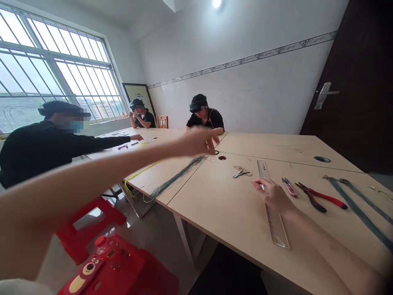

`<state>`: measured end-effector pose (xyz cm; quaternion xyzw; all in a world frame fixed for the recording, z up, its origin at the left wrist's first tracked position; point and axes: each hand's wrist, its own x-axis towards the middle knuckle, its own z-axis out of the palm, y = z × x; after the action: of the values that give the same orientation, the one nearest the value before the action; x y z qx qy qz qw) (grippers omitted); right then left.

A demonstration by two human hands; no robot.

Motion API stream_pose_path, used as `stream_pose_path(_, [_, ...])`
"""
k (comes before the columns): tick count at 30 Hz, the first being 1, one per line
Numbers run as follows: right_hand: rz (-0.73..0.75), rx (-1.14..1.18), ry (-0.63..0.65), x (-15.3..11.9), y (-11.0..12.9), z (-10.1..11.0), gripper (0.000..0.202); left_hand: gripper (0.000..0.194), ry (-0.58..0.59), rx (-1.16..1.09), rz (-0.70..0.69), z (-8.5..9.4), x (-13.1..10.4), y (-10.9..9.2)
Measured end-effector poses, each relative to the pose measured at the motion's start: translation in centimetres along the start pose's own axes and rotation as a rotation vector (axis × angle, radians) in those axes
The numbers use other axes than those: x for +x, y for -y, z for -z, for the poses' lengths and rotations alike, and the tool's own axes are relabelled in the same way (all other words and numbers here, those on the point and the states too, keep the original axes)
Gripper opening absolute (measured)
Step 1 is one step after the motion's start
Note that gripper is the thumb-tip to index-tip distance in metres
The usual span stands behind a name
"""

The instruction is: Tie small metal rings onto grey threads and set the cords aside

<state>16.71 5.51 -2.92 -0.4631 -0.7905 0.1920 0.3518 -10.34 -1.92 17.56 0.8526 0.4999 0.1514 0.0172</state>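
Note:
My left hand (201, 141) is stretched far across the table, slightly blurred, its fingers apart and hanging downward. Beneath it lies the far end of a bundle of grey-green threads (178, 176), and a small black ring-like item (216, 152) is near the fingertips. I see nothing held in that hand. My right hand (272, 194) rests over a clear ruler (278, 229), covering its middle. Its thumb and fingers are curled together; whatever may be between them is too small to make out. Small scissors (242, 172) lie left of it, and pink thread snips (289, 187) lie right.
Red-and-black pliers (322, 196), grey-green cords (359, 205) and a dark tape roll (321, 159) lie at right. The tabletop has a round hole (222, 157). Yellow cords (130, 182) hang off the edge. Red stools (132, 266) stand below; several people sit around the table.

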Motion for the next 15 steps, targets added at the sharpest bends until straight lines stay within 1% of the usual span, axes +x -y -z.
stream_pose_path(2, [0.025,0.165,0.149,-0.9,2.5,-1.0,0.038,0.021,0.186,-0.073,-0.034,-4.6,-0.7,-0.3])
stream_pose_path(3, [0.037,0.242,0.220,-1.4,3.6,-1.6,0.042,0.020,0.252,-0.108,-0.043,-7.1,-1.0,-0.3])
stream_pose_path(4, [0.047,0.309,0.286,-1.8,4.4,-2.2,0.045,0.022,0.286,-0.141,-0.041,-9.4,-1.2,-0.2])
stream_pose_path(5, [0.053,0.365,0.343,-2.2,5.0,-2.8,0.045,0.027,0.301,-0.172,-0.031,-11.5,-1.3,-0.1])
stream_pose_path(7, [0.059,0.438,0.404,-2.8,5.3,-3.7,0.043,0.027,0.277,-0.242,0.019,-14.8,-1.3,0.3])
stream_pose_path(8, [0.049,0.469,0.414,-2.9,5.0,-4.0,0.040,0.027,0.257,-0.283,0.050,-16.0,-1.2,0.5])
stream_pose_path(10, [-0.023,0.542,0.405,-2.8,4.1,-4.5,0.036,0.029,0.217,-0.373,0.103,-17.5,-0.9,0.7])
stream_pose_path(13, [-0.177,0.643,0.359,-2.4,2.6,-4.9,0.037,0.030,0.173,-0.511,0.149,-18.8,-0.7,0.8])
stream_pose_path(15, [-0.237,0.685,0.337,-2.3,2.3,-5.0,0.039,0.032,0.148,-0.591,0.174,-19.4,-0.7,0.9])
